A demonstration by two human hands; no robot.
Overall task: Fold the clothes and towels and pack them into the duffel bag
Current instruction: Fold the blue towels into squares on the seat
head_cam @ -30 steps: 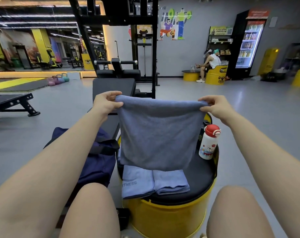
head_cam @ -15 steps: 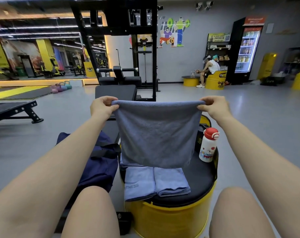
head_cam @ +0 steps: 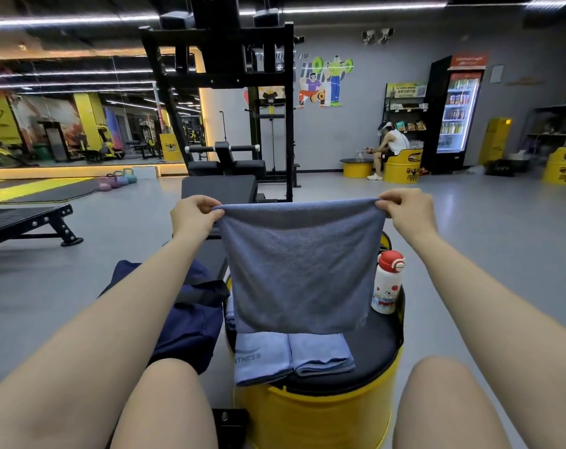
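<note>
Left hand: the left hand [head_cam: 195, 215] pinches the upper left corner of the grey-blue towel [head_cam: 302, 267], fingers curled over the edge.
Right hand: the right hand [head_cam: 406, 212] pinches the upper right corner in the same way, level with the left.
Held towel: hangs flat and doubled between the two hands, its top edge stretched taut, its lower edge just above the stool.
Folded towels: two folded blue towels [head_cam: 291, 354] lie side by side on the near left part of the seat; the left one shows the letters "TNESS".
Stool: a yellow drum stool [head_cam: 323, 416] with a black padded top stands between the person's knees.
Duffel bag: the navy duffel bag [head_cam: 190, 315] sits on the floor just left of the stool, partly hidden by the left forearm.
Bottle: a white water bottle [head_cam: 387, 283] with a red cap stands upright on the far right of the seat.
Background: a black weight bench [head_cam: 25, 222] at far left; a lit drinks fridge [head_cam: 455, 111] at far right.
</note>
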